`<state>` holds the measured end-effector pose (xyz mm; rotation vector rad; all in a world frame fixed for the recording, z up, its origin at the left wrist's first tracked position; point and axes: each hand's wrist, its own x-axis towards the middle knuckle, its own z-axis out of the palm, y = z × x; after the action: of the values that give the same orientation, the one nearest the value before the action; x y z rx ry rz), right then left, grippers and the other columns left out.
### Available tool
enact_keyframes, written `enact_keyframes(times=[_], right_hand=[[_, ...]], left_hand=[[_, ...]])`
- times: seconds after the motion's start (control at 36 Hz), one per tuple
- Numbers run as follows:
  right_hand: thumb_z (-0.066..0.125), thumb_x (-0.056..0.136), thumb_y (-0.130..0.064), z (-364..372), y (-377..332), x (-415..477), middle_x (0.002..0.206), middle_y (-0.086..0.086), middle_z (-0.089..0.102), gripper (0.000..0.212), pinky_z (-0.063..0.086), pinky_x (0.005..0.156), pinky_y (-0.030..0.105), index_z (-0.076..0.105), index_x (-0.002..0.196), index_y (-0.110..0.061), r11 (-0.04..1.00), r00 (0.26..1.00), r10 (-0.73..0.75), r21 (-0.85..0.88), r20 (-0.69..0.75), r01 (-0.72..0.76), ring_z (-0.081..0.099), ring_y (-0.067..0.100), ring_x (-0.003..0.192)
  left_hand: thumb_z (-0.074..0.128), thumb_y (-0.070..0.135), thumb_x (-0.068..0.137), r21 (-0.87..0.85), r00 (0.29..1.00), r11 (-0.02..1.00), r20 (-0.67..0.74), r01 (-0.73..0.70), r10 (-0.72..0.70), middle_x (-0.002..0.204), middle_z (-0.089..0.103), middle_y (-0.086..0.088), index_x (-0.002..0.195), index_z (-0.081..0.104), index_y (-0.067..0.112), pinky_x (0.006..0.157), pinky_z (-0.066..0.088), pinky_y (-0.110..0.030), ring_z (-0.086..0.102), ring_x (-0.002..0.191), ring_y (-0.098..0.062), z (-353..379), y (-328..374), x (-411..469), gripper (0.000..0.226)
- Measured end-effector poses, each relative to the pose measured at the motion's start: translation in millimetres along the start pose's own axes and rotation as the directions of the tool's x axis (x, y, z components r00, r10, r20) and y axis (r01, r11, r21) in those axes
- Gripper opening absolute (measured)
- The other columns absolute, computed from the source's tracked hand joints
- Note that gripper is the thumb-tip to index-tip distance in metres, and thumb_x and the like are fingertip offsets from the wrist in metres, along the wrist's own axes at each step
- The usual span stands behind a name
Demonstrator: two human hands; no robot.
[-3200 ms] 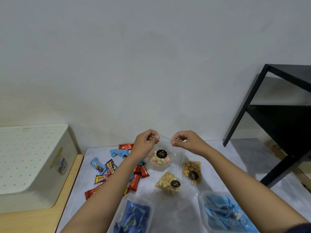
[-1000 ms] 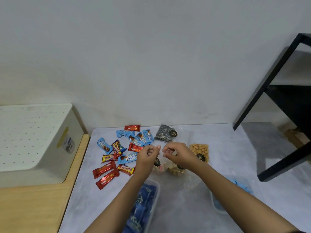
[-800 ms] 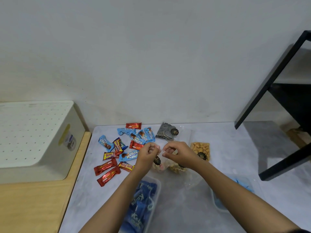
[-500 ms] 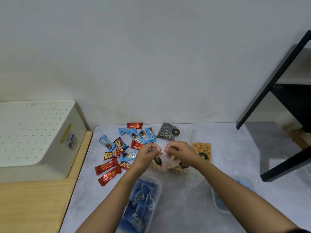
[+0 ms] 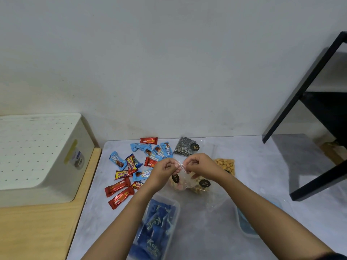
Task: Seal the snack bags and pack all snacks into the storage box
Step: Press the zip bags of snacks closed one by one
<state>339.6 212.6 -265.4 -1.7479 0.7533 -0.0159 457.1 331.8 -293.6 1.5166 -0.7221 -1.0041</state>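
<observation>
My left hand [image 5: 165,168] and my right hand [image 5: 201,166] both pinch the top edge of a clear snack bag [image 5: 181,182] with a black round sticker, held just above the grey table [image 5: 249,166]. Under it lies another clear bag of nuts [image 5: 201,187]. A clear bag of orange crackers [image 5: 225,165] lies to the right, a black patterned bag [image 5: 185,148] behind. Several red and blue wrapped snacks [image 5: 131,166] lie scattered to the left. A clear storage box [image 5: 159,222] with blue packets stands near me; a second clear box [image 5: 246,224] sits partly hidden under my right forearm.
A white perforated bin [image 5: 37,152] stands on a wooden surface [image 5: 37,228] at the left. A black metal shelf frame [image 5: 319,113] rises at the right. The wall runs close behind the table.
My hands have come closer together along the bag's top edge and lowered toward the table since the oldest frame. The view has shifted down and left.
</observation>
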Motion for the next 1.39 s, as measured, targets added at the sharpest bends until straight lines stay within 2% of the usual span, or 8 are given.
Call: enact_keyframes(times=[0.11,0.28,0.56,0.64,0.75,0.83,1.19,1.39], right_hand=[[0.058,0.083,0.005,-9,0,-3,0.075,0.002,0.063,0.017,0.056,0.061,0.024,0.065,0.094,-0.006,0.997,0.994,0.053,0.042,0.094,-0.057,0.063,0.011,0.070],[0.060,0.076,0.015,-19,8,-7,0.085,0.009,0.067,0.028,0.055,0.072,0.030,0.067,0.088,-0.010,0.998,0.981,0.067,-0.011,0.183,-0.066,0.064,0.021,0.082],[0.065,0.076,0.010,-23,13,-6,0.083,0.011,0.067,0.022,0.054,0.085,0.043,0.069,0.090,-0.007,0.999,0.990,0.035,-0.028,0.139,-0.031,0.063,0.021,0.079],[0.069,0.079,0.001,-23,13,-4,0.081,0.014,0.067,0.012,0.055,0.082,0.042,0.070,0.085,-0.010,1.000,0.992,0.011,-0.017,0.124,-0.009,0.064,0.022,0.075],[0.066,0.083,-0.001,-17,10,-1,0.076,0.008,0.066,0.008,0.056,0.064,0.022,0.069,0.087,-0.005,1.000,0.995,0.003,-0.017,0.095,-0.001,0.063,0.009,0.061],[0.065,0.084,-0.002,-14,8,0,0.076,0.008,0.066,0.009,0.052,0.057,0.017,0.069,0.092,-0.001,1.000,0.998,0.003,-0.015,0.069,-0.002,0.062,0.006,0.058],[0.057,0.087,0.001,-8,10,2,0.072,0.007,0.063,0.012,0.057,0.060,0.025,0.063,0.079,-0.005,0.929,0.979,0.172,0.312,0.109,-0.198,0.061,0.011,0.057],[0.058,0.087,0.000,-10,14,1,0.075,0.009,0.064,0.011,0.058,0.062,0.026,0.064,0.079,-0.004,0.933,0.984,0.154,0.316,0.085,-0.173,0.061,0.014,0.062]], left_hand=[[0.048,-0.003,0.091,0.005,1.000,1.000,-0.002,-0.002,0.002,0.078,0.062,-0.008,0.089,0.058,0.000,0.067,0.051,-0.012,0.062,0.069,-0.008,0,0,1,0.010],[0.050,-0.004,0.090,-0.023,0.999,1.000,-0.041,-0.011,0.010,0.077,0.063,-0.008,0.083,0.059,0.003,0.065,0.051,-0.012,0.062,0.061,0.001,0,-2,6,0.013],[0.052,-0.002,0.089,-0.042,0.998,0.999,-0.060,0.010,-0.013,0.078,0.065,-0.008,0.082,0.061,0.004,0.066,0.052,-0.013,0.062,0.069,-0.009,1,1,7,0.012],[0.051,-0.002,0.090,-0.028,0.996,0.999,-0.084,0.020,-0.023,0.076,0.064,-0.008,0.088,0.060,-0.004,0.063,0.052,-0.012,0.062,0.064,-0.005,1,2,7,0.009],[0.054,0.006,0.090,-0.004,0.995,0.998,-0.072,0.066,-0.066,0.074,0.064,-0.008,0.082,0.062,0.000,0.062,0.051,-0.015,0.060,0.065,-0.011,6,4,5,0.013],[0.057,0.013,0.090,0.064,0.993,0.991,-0.010,0.119,-0.119,0.076,0.066,-0.008,0.086,0.064,-0.003,0.064,0.051,-0.019,0.060,0.068,-0.014,8,4,3,0.018],[0.055,0.004,0.089,-0.005,0.993,0.996,0.082,0.084,-0.083,0.082,0.067,-0.011,0.082,0.064,0.006,0.073,0.051,-0.024,0.063,0.074,-0.015,-2,-1,-1,0.012],[0.055,0.005,0.089,0.020,0.994,0.997,0.077,0.073,-0.074,0.083,0.067,-0.011,0.089,0.065,0.000,0.072,0.052,-0.021,0.063,0.076,-0.016,0,-4,-2,0.011]])
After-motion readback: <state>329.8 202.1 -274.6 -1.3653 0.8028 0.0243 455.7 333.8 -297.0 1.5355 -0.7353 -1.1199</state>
